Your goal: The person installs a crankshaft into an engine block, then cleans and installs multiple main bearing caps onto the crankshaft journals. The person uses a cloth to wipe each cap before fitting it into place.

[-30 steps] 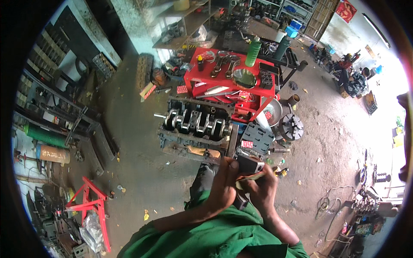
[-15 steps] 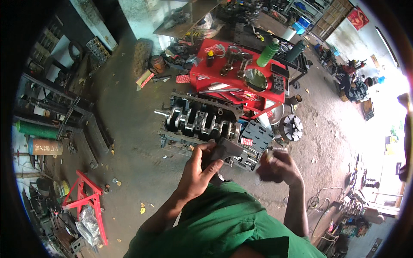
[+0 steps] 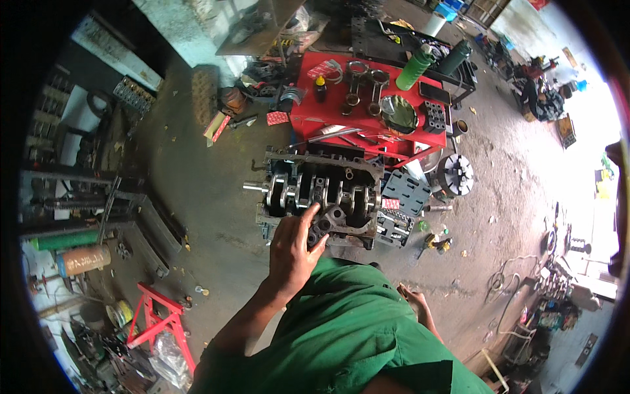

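Note:
My left hand (image 3: pixel 291 253) grips a dark metal part with round holes (image 3: pixel 326 224), thumb below and fingers on its left side. It is over the near edge of an engine block (image 3: pixel 357 231) that has a shiny crankshaft (image 3: pixel 279 190) lying in it; whether the part touches the block I cannot tell. Down at the right, my right hand (image 3: pixel 415 302) is beside my green garment (image 3: pixel 354 315), which partly covers it. Its fingers are mostly hidden, and what it holds, if anything, does not show.
Beyond the block stands a red table (image 3: pixel 305 111) with connecting rods (image 3: pixel 375 92), a green bottle (image 3: pixel 413 69) and a dark holed block (image 3: pixel 434 117). An open socket set (image 3: pixel 403 197) lies right of the block, near a round chuck-like disc (image 3: pixel 455 175). A red stand (image 3: pixel 157 315) is at lower left.
My right hand has dropped from beside the socket set to low by my garment. The left hand has turned the dark part, so its holes show. The view has shifted.

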